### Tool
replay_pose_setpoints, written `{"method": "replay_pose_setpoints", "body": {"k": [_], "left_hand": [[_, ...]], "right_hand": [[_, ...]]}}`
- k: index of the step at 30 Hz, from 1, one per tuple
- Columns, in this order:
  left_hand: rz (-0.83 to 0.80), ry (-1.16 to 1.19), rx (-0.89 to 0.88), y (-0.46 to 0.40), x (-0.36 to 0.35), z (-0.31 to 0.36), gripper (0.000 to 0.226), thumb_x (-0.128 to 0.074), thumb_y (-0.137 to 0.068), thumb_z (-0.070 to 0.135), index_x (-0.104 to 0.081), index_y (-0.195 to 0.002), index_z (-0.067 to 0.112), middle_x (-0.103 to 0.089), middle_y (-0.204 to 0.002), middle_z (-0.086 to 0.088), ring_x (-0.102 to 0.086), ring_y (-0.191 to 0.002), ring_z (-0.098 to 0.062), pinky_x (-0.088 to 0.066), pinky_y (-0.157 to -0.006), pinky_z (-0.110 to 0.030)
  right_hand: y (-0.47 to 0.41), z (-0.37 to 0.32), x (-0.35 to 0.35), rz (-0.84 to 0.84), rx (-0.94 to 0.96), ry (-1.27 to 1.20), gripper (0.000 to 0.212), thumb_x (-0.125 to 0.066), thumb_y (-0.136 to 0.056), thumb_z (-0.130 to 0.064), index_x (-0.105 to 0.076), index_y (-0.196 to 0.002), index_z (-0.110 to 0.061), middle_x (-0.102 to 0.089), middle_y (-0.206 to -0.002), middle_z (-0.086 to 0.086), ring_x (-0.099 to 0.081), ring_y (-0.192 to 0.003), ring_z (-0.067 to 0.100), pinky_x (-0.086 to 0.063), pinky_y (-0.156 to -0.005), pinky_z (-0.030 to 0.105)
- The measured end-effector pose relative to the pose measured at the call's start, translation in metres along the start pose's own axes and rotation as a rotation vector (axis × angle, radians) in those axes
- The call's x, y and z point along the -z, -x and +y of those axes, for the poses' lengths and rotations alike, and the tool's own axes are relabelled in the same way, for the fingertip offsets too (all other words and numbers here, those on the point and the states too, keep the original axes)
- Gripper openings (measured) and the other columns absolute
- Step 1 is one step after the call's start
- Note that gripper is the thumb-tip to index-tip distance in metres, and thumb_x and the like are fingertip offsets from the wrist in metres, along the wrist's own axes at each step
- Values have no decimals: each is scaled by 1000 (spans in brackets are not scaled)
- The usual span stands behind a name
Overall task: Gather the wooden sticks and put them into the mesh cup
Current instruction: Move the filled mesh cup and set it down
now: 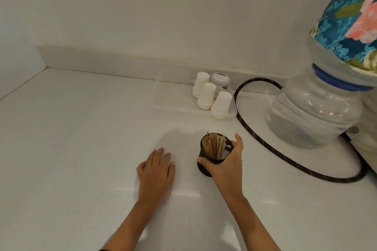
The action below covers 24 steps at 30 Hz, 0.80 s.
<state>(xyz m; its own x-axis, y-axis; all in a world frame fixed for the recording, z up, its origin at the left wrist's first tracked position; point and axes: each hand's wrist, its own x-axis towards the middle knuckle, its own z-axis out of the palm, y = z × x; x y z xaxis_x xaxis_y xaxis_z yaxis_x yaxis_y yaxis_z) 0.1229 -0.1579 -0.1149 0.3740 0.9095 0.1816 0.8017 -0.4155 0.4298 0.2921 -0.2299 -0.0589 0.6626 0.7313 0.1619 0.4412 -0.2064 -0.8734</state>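
A black mesh cup (205, 166) stands upright on the white counter (81, 138), a little right of centre. Several wooden sticks (214, 145) stand bundled inside it, their tips just above the rim. My right hand (228, 161) wraps around the cup from the right, thumb on its near side and fingers at the far rim. My left hand (156, 171) lies flat on the counter to the left of the cup, palm down, fingers apart, holding nothing. No loose sticks show on the counter.
Behind the cup a clear plastic tray (163, 104) holds stacks of white paper cups (208, 96) and a small lidded jar (220, 80). A black braided cord (265, 149) loops along the right. A large water bottle (314, 108) with a floral cover stands at the right.
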Motion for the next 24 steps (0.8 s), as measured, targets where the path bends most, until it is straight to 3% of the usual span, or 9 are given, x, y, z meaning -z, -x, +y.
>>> {"method": "replay_pose_setpoints", "body": {"k": [3,5,8,10,12,16,21,24], "left_hand": [[6,-2,-3,0,1,0,65,-14,-88,48,-56,-127,17,-46,-144,-4,-37,-136,-21,-26,-104,-42],[-2,-3,4,0,0,0,66,-13,-88,48,-56,-128,18,-46,-144,-4,-37,-136,-21,-26,-104,-42],[-11,5,11,0,1,0,66,-13,-88,49,-55,-128,19,-46,-143,-3,-37,-135,-20,-26,-104,-42],[-12,8,11,0,1,0,64,-14,-89,48,-56,-127,19,-47,-143,-3,-38,-135,-20,-27,-104,-42],[-12,9,10,0,2,0,63,-15,-89,48,-56,-127,18,-47,-142,-3,-39,-134,-20,-27,-103,-42],[-17,10,11,0,2,0,62,-15,-90,47,-56,-127,19,-47,-142,-3,-39,-134,-20,-26,-104,-42],[3,11,1,2,1,-1,52,-25,-93,43,-58,-125,18,-50,-140,-3,-42,-132,-20,-27,-102,-42],[6,17,3,1,0,-1,45,-33,-93,39,-58,-125,19,-49,-140,-3,-41,-133,-19,-26,-103,-41]], "right_hand": [[-1,8,-4,-70,-32,-41,128,-90,-43,-47,-7,-140,-45,-43,-132,-9,-45,-124,15,-44,-104,43],[-3,10,-6,-81,-32,-72,129,-90,-42,-48,-3,-138,-52,-38,-134,-13,-39,-123,9,-40,-106,40],[-7,13,-8,-137,-28,-140,125,-91,-49,-39,0,-132,-61,-36,-140,-12,-37,-126,6,-41,-99,20],[-9,14,-10,-183,-45,-144,114,-90,-55,-33,-12,-137,-47,-44,-123,-22,-46,-117,4,-43,-81,3],[-11,10,-11,-159,-7,-104,95,-88,-57,-35,-27,-129,-44,-45,-112,-33,-52,-107,-3,-43,-71,-2],[-9,2,-16,-52,19,-141,89,-87,-55,-38,-29,-122,-49,-46,-112,-37,-45,-105,-22,-41,-74,-4],[-6,7,-24,-50,-45,-143,86,-88,-58,-32,-31,-121,-42,-49,-108,-30,-53,-97,-12,-43,-69,-2],[-10,7,-21,-65,-44,-117,86,-88,-57,-34,-30,-119,-42,-47,-105,-32,-51,-95,-16,-42,-66,-3]]}}
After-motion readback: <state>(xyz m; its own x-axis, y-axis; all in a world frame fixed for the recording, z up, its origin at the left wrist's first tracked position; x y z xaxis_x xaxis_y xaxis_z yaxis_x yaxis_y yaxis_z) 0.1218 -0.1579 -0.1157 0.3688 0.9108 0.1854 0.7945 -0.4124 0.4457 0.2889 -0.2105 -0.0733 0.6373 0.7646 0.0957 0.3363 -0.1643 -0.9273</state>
